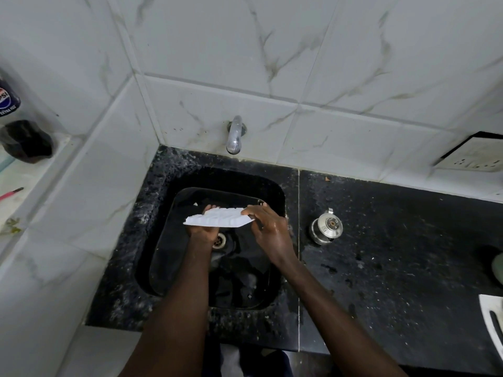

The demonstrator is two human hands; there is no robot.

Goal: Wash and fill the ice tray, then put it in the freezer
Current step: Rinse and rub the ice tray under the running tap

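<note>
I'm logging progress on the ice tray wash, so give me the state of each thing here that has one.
ice tray: held tilted over the sink, in both hands
left hand: gripping the tray from underneath
right hand: wet, gripping the tray's right end
tap: no water visibly running
sink: drain open, unplugged

Black speckled stone counter (394,268) with an inset sink (174,268). Right of the sink, near its rim, a steel pressure-cooker lid (326,225) rests on the counter; far right of the sink, a white board (490,319) lies at the edge.
</note>
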